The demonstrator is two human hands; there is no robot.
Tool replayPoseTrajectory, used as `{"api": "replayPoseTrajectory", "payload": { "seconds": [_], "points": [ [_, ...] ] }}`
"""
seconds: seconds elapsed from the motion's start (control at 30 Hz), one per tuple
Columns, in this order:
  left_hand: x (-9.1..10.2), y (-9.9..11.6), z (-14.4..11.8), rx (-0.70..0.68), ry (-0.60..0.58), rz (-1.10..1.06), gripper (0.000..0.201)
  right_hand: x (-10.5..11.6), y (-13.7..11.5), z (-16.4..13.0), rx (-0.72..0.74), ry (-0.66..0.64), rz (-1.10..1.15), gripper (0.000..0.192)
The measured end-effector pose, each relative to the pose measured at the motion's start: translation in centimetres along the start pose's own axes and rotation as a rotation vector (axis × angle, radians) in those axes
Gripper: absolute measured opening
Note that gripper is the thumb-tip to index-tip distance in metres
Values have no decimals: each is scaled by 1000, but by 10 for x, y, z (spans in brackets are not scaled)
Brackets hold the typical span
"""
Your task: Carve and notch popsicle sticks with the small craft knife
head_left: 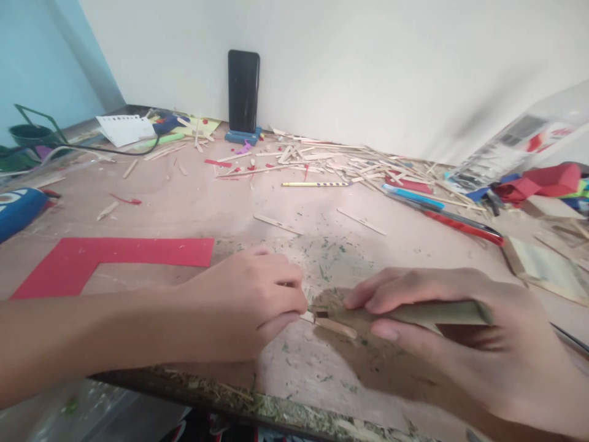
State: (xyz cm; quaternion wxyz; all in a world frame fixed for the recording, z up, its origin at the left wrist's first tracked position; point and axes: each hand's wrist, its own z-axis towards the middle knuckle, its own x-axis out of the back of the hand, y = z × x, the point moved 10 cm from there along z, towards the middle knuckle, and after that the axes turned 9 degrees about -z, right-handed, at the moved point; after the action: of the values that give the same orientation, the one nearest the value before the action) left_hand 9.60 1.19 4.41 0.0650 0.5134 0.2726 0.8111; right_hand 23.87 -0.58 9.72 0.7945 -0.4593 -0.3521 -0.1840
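Observation:
My left hand [257,301] rests low over the table with its fingers closed in a pinch. A flat, pale wooden stick [338,327] sticks out from its fingertips toward the right. On the other side, my right hand [488,344] is closed around a long olive-green piece [423,312] that looks like a handle or rod; I cannot tell its kind. Its narrow far end, with a small dark patch, lies over or just beside the stick. Whether the two touch is unclear. Green and brown shavings [331,245] are scattered around the hands.
An L-shaped red paper [138,250] lies left. A phone [243,92] stands at the back wall. Many wooden sticks [322,159] are strewn behind, with a pencil [315,184], a red-and-black tool [464,226] and a plastic bottle [519,135]. The table's front edge [221,393] is near.

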Motion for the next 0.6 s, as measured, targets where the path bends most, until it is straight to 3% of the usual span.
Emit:
{"api": "replayPoseTrajectory", "payload": {
  "seconds": [0.2,0.6],
  "points": [
    [1,1,-1,-29,26,7,29,-4,1,-1,42,-84,-36,16],
    [-1,1,-1,-36,9,5,29,0,6,-3,-12,-81,-20,20]
  ]
}}
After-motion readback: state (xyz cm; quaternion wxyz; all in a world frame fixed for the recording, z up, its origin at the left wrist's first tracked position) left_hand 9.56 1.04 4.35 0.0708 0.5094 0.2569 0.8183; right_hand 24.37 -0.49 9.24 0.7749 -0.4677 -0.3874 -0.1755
